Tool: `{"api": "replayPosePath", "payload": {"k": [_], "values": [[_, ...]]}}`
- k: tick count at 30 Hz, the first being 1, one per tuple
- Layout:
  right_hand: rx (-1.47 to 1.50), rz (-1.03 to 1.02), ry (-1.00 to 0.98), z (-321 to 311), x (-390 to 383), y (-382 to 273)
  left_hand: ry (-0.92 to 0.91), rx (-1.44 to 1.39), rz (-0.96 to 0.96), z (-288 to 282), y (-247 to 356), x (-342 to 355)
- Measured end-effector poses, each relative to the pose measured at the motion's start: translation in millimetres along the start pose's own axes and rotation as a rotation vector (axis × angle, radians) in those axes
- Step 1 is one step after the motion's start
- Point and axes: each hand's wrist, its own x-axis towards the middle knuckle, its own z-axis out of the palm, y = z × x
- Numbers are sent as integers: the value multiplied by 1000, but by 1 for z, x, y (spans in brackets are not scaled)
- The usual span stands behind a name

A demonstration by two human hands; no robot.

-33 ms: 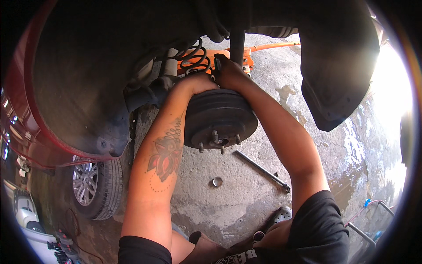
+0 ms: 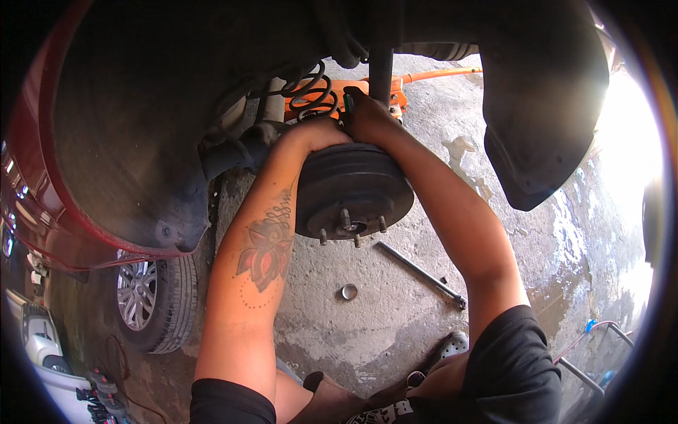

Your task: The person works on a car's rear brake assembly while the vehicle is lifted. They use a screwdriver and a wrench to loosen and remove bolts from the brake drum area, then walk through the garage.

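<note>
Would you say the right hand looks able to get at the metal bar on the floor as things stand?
Probably yes: the metal bar lies uncovered on the concrete floor, though the right hand would first have to come out from behind the drum.

The support surface is a rough grey concrete floor (image 2: 321,318) with darker patches. A long metal bar (image 2: 417,270) lies diagonally, its thicker end toward the lower right. A small round cap (image 2: 349,292) lies left of the bar, apart from it. At far left, a wheel (image 2: 157,304) with a silver spoked rim stands upright on its tread.
</note>
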Motion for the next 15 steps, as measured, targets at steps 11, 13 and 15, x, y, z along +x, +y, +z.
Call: {"api": "replayPosePath", "payload": {"k": [11,13,15], "values": [[-150,-115,-93,0,8,1,145,-196,-36,-2,9,-10],[-195,-162,-98,2,10,3,153,-201,-25,-2,10,-11],[-284,-180,-133,4,13,4,75,-217,-9,-4,9,-10]]}}
